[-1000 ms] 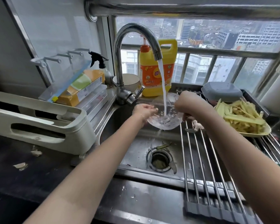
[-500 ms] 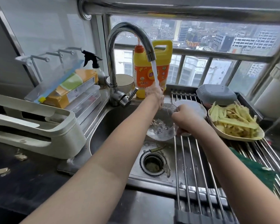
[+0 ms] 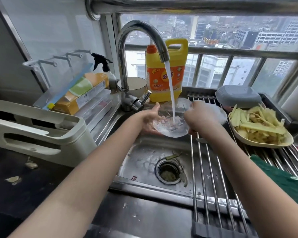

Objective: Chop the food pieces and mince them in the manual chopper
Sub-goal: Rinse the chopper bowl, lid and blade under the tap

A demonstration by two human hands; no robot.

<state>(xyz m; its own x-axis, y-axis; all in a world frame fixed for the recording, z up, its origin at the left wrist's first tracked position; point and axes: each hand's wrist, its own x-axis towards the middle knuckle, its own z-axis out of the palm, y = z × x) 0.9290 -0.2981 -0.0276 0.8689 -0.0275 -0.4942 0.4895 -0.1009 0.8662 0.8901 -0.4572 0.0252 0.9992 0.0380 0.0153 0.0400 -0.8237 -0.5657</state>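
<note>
- Left hand (image 3: 150,119): palm spread flat, supporting the clear chopper bowl (image 3: 172,121) from its left side.
- Right hand (image 3: 199,117): grasping the bowl's right rim.
- Bowl: held over the sink's (image 3: 144,162) rear edge, under the faucet (image 3: 138,42) stream.
- Plate of cut food strips (image 3: 258,126): on the drying rack (image 3: 213,169), right side.

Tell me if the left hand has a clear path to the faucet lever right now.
Probably yes. The left hand is open beside the clear bowl, and the faucet lever sits just beyond it with nothing between; only the water stream falls to its right.

Glossy metal faucet (image 3: 127,48); clear plastic bowl (image 3: 170,124).
</note>
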